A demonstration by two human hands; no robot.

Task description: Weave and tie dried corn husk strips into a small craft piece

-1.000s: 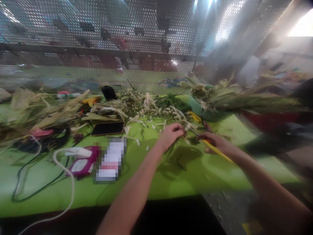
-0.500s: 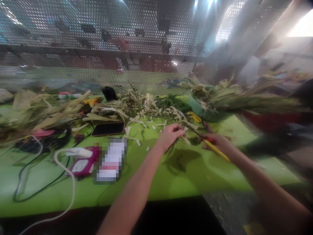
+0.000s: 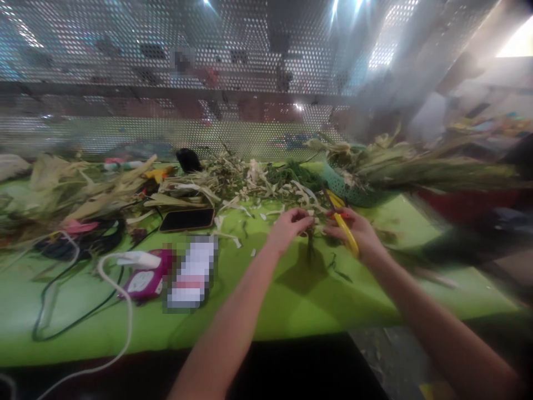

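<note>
Pinching a small bunch of plant stems [image 3: 310,244] between thumb and fingers, your left hand [image 3: 289,229] keeps its fingertips closed above the green tabletop [image 3: 291,311]. Your right hand [image 3: 361,236] is curled on a yellow-handled tool [image 3: 346,233], its dark end slanting up and away from you (blur hides whether it is a blade). The right fingertips reach close to the bunch, but you cannot tell whether they touch it. The step in hand looks like close two-handed work on those stems, beyond which lie pale scraps [image 3: 254,178] and a green basket [image 3: 353,191]; dark clippings [image 3: 343,276] lie nearer you. Any next move would seem to call for a steady left pinch and the tool's end kept off your fingers.
</note>
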